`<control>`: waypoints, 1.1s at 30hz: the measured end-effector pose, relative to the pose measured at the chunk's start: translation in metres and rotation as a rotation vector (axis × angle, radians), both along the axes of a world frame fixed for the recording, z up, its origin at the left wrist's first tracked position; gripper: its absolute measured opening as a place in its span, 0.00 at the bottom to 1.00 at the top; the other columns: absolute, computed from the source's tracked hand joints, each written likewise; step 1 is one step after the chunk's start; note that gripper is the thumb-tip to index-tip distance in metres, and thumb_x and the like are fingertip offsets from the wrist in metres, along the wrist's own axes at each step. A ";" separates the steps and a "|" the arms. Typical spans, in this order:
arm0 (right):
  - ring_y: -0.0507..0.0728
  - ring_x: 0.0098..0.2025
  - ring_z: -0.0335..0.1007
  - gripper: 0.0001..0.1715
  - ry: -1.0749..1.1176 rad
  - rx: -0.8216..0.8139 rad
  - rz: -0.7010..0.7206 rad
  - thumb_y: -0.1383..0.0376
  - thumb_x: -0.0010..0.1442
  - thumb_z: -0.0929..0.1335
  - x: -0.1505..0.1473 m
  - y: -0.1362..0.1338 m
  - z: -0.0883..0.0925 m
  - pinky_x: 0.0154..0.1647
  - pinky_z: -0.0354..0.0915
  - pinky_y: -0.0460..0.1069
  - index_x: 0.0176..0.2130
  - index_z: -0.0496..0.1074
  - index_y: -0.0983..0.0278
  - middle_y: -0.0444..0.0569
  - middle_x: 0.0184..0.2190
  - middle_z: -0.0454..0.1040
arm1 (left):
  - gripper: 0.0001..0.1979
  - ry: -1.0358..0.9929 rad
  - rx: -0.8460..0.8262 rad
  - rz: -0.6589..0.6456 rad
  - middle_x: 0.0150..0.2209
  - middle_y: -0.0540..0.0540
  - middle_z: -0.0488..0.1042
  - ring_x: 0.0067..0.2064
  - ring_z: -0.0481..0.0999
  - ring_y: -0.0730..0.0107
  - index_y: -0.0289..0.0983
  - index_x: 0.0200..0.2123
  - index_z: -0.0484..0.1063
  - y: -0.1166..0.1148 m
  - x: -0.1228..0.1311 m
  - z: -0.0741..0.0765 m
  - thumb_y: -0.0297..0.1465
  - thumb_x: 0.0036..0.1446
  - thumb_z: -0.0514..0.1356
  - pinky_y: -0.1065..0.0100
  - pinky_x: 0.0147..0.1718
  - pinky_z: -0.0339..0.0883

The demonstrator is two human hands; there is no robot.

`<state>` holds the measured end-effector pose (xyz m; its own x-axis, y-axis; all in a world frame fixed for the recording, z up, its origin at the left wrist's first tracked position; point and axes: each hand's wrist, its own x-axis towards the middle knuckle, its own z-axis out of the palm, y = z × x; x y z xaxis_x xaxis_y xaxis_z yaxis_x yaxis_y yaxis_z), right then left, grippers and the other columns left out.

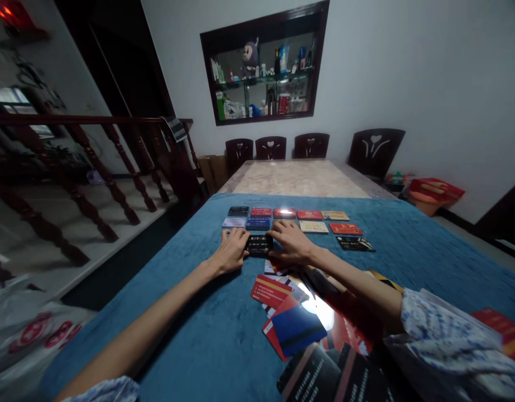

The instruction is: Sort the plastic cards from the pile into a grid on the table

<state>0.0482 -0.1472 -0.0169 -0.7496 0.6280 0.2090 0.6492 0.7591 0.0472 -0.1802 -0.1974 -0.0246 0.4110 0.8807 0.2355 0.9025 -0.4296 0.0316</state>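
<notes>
A black card (259, 244) with white print, perhaps the top of a small stack, lies on the blue cloth between my hands. My left hand (232, 249) grips its left edge with bent fingers. At its right edge, my right hand (293, 243) is closed the same way. Just beyond are two rows of cards, among them a dark blue card (258, 223), a red card (261, 212) and a cream card (313, 226). Loose cards spread under and in front of my right forearm, including a blue card (299, 328) and a red card (270, 290).
The blue cloth (190, 335) covers the near part of a long table (286, 176). Dark chairs (376, 151) stand around its far end. A wooden railing (102, 156) runs along the left, with a white plastic bag (35, 340) below. More red cards (502, 329) lie at far right.
</notes>
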 end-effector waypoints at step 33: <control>0.67 0.56 0.60 0.27 0.007 -0.090 -0.069 0.53 0.59 0.71 -0.064 0.067 0.020 0.49 0.63 0.57 0.54 0.73 0.61 0.58 0.53 0.69 | 0.22 0.007 -0.052 0.077 0.54 0.38 0.67 0.55 0.64 0.50 0.40 0.54 0.66 0.073 -0.056 0.016 0.24 0.54 0.57 0.45 0.54 0.55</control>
